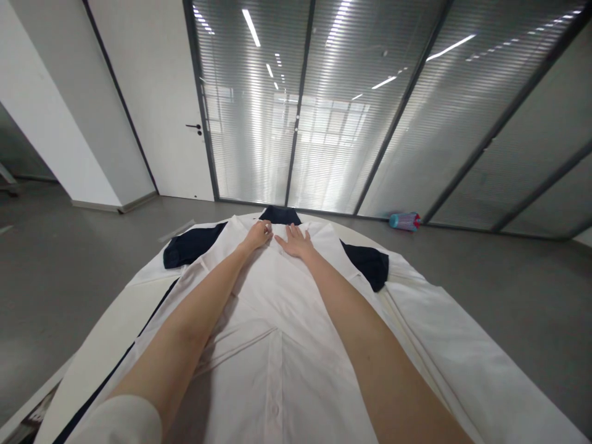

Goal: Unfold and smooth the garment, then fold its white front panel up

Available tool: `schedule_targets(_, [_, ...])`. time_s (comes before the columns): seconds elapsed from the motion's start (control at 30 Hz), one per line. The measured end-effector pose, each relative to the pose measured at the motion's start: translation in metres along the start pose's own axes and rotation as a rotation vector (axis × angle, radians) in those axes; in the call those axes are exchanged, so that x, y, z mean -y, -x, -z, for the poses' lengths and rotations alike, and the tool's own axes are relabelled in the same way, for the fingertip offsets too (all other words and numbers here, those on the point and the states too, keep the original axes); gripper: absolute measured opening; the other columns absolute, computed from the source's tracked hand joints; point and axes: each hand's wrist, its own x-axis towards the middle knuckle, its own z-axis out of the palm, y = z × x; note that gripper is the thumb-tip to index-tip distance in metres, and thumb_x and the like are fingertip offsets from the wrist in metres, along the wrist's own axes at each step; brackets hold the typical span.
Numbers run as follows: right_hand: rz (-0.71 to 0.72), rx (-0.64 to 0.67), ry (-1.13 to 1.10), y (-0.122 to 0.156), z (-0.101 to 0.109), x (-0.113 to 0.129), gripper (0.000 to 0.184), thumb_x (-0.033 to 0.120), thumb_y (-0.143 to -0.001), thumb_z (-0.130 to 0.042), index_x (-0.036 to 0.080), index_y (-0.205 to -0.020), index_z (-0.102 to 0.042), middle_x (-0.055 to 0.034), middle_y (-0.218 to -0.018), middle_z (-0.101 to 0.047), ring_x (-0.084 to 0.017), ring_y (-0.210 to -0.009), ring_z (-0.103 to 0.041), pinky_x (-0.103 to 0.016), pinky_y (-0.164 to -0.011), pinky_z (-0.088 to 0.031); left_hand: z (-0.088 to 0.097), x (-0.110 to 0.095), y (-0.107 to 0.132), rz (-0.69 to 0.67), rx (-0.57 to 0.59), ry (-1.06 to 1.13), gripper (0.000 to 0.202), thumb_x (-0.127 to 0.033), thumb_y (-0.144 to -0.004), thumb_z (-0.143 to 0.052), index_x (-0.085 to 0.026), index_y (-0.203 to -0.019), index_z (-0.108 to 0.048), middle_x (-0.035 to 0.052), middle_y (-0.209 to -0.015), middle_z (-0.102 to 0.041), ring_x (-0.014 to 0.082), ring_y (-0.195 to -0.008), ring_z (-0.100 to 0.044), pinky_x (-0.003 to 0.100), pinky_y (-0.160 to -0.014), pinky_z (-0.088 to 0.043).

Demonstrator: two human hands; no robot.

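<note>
A white button-front shirt (259, 345) lies spread across a round white table (99, 327), its placket running from the near edge toward the far side, with one pale button (275, 410) showing close to the person. Both bare forearms reach out over the cloth. The left hand (258, 236) sits at the far end of the placket, its fingers (267, 227) drawn together against the shirt (from where I stand, I cannot tell whether they actually pinch the fabric). The right hand (295, 242) lies just beside it, open and flat, its fingers (292, 231) spread on the white cloth, gripping nothing.

Navy cloth shows at three spots around the far end of the shirt: a patch on the left (189, 245), another on the right (367, 264), and a smaller piece at the far edge (280, 216). A thin navy trim (152, 314) runs along the shirt's left side. A white sleeve cuff (118, 420) bulges at the near left.

Beyond the table, a blue-and-pink bottle (404, 221) lies on the grey floor (522, 290) at the foot of a glass partition (296, 105) with slatted blinds, well to the right. Farther left stands a white door (152, 92) with a black handle (194, 127).
</note>
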Motion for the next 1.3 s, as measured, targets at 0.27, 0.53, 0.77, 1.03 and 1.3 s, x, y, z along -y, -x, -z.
schedule_targets(0.27, [-0.003, -0.042, 0.007, -0.001, -0.002, -0.002, 0.091, 0.073, -0.095, -0.01, 0.01, -0.161, -0.004, -0.0108, -0.166, 0.004, -0.021, -0.154, 0.0, -0.052, -0.122, 0.003, -0.001, -0.015, 0.012, -0.043, -0.033, -0.122, 0.045, -0.016, -0.085, -0.058, -0.012, -0.129, -0.064, 0.0191, -0.138, -0.057, 0.0327, -0.133, -0.046, 0.044, -0.113, -0.034])
schedule_targets(0.53, [-0.012, -0.068, 0.026, 0.017, -0.001, -0.014, 0.097, 0.075, -0.093, -0.009, 0.006, -0.16, -0.007, -0.0104, -0.166, 0.003, -0.023, -0.154, 0.003, -0.051, -0.122, 0.004, -0.007, -0.021, 0.02, 0.11, 0.109, -0.31, 0.063, -0.039, -0.098, -0.041, -0.013, -0.155, -0.034, 0.0218, -0.16, -0.028, 0.0354, -0.15, -0.022, 0.061, -0.118, -0.013])
schedule_targets(0.77, [-0.044, 0.001, 0.009, 0.02, 0.005, -0.023, 0.097, 0.076, -0.093, -0.013, 0.008, -0.16, -0.005, -0.0099, -0.167, 0.004, -0.023, -0.154, 0.004, -0.051, -0.122, 0.005, 0.003, -0.026, 0.021, 0.217, 0.193, -0.315, 0.071, -0.051, -0.097, -0.042, -0.015, -0.157, -0.029, 0.0209, -0.163, -0.02, 0.0407, -0.15, -0.018, 0.062, -0.118, -0.008])
schedule_targets(1.03, [0.048, -0.378, 0.008, 0.032, -0.006, -0.026, 0.065, 0.049, -0.103, -0.024, 0.009, -0.153, -0.035, -0.0144, -0.162, -0.03, -0.026, -0.149, -0.022, -0.041, -0.121, -0.014, 0.008, -0.027, 0.025, 0.126, -0.122, -0.284, 0.054, -0.031, -0.094, -0.05, -0.013, -0.145, -0.05, 0.021, -0.156, -0.038, 0.04, -0.144, -0.032, 0.058, -0.116, -0.021])
schedule_targets(1.3, [-0.019, -0.2, 0.041, 0.028, -0.005, -0.025, 0.08, 0.067, -0.099, -0.02, 0.016, -0.16, -0.02, -0.0117, -0.167, -0.009, -0.03, -0.153, -0.009, -0.053, -0.121, -0.008, 0.005, -0.034, 0.024, 0.015, 0.152, -0.356, 0.064, -0.047, -0.102, -0.031, -0.014, -0.157, -0.027, 0.0181, -0.163, -0.023, 0.0306, -0.151, -0.021, 0.061, -0.119, -0.011])
